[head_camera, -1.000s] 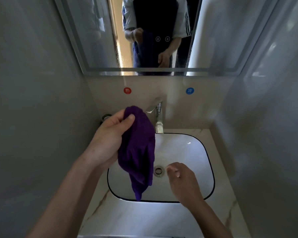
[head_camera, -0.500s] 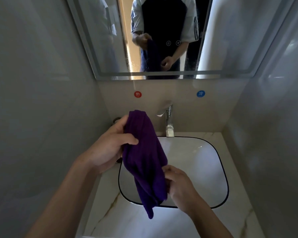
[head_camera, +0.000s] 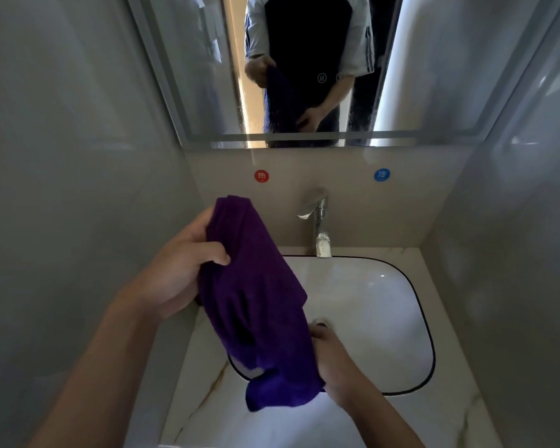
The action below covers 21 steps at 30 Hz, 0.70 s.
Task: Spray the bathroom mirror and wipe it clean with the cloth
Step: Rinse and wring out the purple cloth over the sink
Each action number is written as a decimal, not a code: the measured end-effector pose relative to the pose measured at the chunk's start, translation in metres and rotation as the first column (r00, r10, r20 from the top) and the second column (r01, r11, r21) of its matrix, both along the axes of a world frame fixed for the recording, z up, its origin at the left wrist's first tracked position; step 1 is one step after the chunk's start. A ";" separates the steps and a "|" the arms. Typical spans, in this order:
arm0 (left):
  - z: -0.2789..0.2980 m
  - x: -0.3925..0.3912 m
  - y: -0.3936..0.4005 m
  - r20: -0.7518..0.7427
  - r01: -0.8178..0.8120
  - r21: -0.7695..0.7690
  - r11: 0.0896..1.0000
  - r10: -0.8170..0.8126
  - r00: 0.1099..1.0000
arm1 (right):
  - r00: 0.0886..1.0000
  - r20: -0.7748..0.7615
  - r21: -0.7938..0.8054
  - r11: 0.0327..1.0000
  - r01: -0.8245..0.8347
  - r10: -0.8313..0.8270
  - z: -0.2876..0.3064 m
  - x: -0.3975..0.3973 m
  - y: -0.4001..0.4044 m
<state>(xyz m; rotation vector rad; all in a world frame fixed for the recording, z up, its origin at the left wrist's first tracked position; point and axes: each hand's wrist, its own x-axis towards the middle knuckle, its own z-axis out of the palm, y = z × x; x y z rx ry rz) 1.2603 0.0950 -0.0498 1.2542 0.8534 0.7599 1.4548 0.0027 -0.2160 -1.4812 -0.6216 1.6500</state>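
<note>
A purple cloth [head_camera: 259,299] hangs stretched between both hands above the left side of the white sink [head_camera: 385,318]. My left hand [head_camera: 178,270] grips its upper end, thumb across the front. My right hand [head_camera: 333,363] holds the lower part, fingers tucked behind the fabric. The mirror [head_camera: 181,69] fills the wall above, with a frosted border strip and touch icons; it reflects a person holding the cloth. No spray bottle is in view.
A chrome tap [head_camera: 319,227] stands behind the sink, with a red sticker [head_camera: 261,176] and a blue sticker [head_camera: 381,174] on the wall above it. Grey walls close in on both sides. The marble counter [head_camera: 450,402] surrounds the sink.
My right hand has come up from over the drain and taken hold of the cloth's lower part. The cloth is now pulled out between both hands. The view has shifted slightly.
</note>
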 end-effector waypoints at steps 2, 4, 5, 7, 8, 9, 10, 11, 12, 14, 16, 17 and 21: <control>-0.006 -0.009 0.003 -0.065 -0.045 0.001 0.999 0.045 0.997 | 0.991 0.107 0.085 0.993 0.077 -0.086 -0.001 0.005 0.002; -0.012 -0.017 0.005 -0.112 -0.081 -0.008 0.997 0.080 0.990 | 0.951 0.282 0.205 0.977 0.066 -0.123 -0.003 0.016 0.001; -0.015 -0.020 0.005 -0.133 -0.096 -0.012 0.995 0.093 0.987 | 0.916 0.376 0.227 0.972 0.057 -0.142 -0.002 0.023 -0.001; -0.021 -0.022 0.006 -0.167 -0.113 -0.011 0.993 0.110 0.980 | 0.847 0.492 0.286 0.956 0.059 -0.199 0.001 0.035 -0.004; -0.023 -0.022 0.006 -0.184 -0.119 -0.008 0.993 0.115 0.976 | 0.805 0.550 0.312 0.949 0.046 -0.220 0.004 0.040 -0.007; -0.026 -0.022 0.007 -0.203 -0.120 -0.008 0.993 0.116 0.972 | 0.744 0.629 0.320 0.947 0.016 -0.225 0.009 0.044 -0.009; -0.029 -0.021 0.007 -0.220 -0.122 -0.007 0.992 0.118 0.968 | 0.686 0.690 0.321 0.947 -0.003 -0.231 0.013 0.047 -0.010; -0.030 -0.020 0.008 -0.234 -0.125 -0.008 0.992 0.120 0.965 | 0.646 0.725 0.315 0.949 -0.001 -0.239 0.017 0.050 -0.012; -0.031 -0.019 0.008 -0.245 -0.129 -0.004 0.992 0.124 0.962 | 0.628 0.736 0.314 0.949 0.015 -0.253 0.019 0.052 -0.013; -0.034 -0.018 0.010 -0.258 -0.137 0.011 0.991 0.135 0.957 | 0.637 0.712 0.331 0.941 0.067 -0.296 0.025 0.057 -0.014; -0.038 -0.019 0.013 -0.285 -0.145 0.020 0.989 0.145 0.947 | 0.697 0.634 0.348 0.928 0.132 -0.336 0.029 0.059 -0.015; -0.041 -0.020 0.015 -0.308 -0.142 0.024 0.990 0.143 0.941 | 0.721 0.597 0.354 0.922 0.155 -0.350 0.032 0.060 -0.016; -0.060 -0.028 0.020 -0.479 -0.068 0.043 0.997 0.080 0.874 | 0.787 0.450 0.398 0.884 0.245 -0.421 0.048 0.061 -0.018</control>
